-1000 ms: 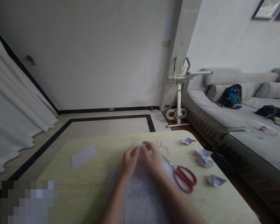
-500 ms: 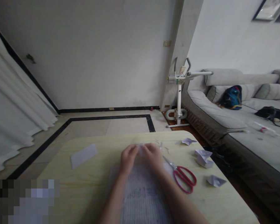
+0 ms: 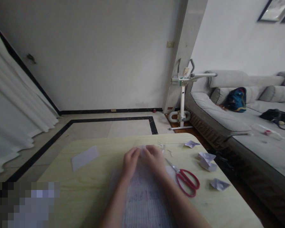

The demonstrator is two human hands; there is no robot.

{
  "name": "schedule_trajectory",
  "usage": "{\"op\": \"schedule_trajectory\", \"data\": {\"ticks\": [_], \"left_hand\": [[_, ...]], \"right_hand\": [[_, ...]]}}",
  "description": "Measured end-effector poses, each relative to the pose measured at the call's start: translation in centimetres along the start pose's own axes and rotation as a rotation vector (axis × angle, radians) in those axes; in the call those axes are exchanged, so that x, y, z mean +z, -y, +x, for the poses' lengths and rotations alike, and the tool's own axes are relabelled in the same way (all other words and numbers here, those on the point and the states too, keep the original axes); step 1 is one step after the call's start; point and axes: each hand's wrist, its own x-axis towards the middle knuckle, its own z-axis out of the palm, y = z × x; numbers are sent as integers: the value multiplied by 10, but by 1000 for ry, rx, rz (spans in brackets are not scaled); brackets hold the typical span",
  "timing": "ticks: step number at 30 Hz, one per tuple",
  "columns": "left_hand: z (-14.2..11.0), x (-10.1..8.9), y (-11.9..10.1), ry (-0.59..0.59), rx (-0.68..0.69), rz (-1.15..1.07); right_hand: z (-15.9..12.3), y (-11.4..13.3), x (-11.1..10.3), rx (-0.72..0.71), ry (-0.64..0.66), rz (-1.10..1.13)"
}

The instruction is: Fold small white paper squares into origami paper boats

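Close together over the table's middle, my left hand (image 3: 131, 161) and my right hand (image 3: 155, 159) pinch a small piece of white paper (image 3: 142, 151) between their fingertips. Most of that paper is hidden by the fingers. Beneath my forearms lies a sheet of lined paper (image 3: 144, 202) with writing on it. Red-handled scissors (image 3: 186, 182) rest to the right of my right hand, blades pointing away and left. Thin paper scraps (image 3: 169, 153) are scattered just beyond the scissors' tip.
Folded paper pieces (image 3: 207, 161) stand along the right side of the wooden table (image 3: 80, 196). A white paper rectangle (image 3: 85, 158) lies at the left. Beyond the table are a white exercise machine (image 3: 182, 101) and a grey sofa (image 3: 218, 114) with a blue backpack (image 3: 236, 99).
My right hand's fingers have drawn in closer around the small paper, and its raised fingers have lowered. Both hands stay in nearly the same place, and the things on the table lie still.
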Motion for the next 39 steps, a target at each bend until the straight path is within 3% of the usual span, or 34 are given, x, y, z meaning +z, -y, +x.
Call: {"op": "schedule_trajectory", "data": {"ticks": [20,39], "left_hand": [[0,-1,-3,-18,-56,-25],[0,-1,-2,-61,-12,24]], "right_hand": [[-1,4,-2,-38,70,-14],[0,4,0,45,41,27]]}}
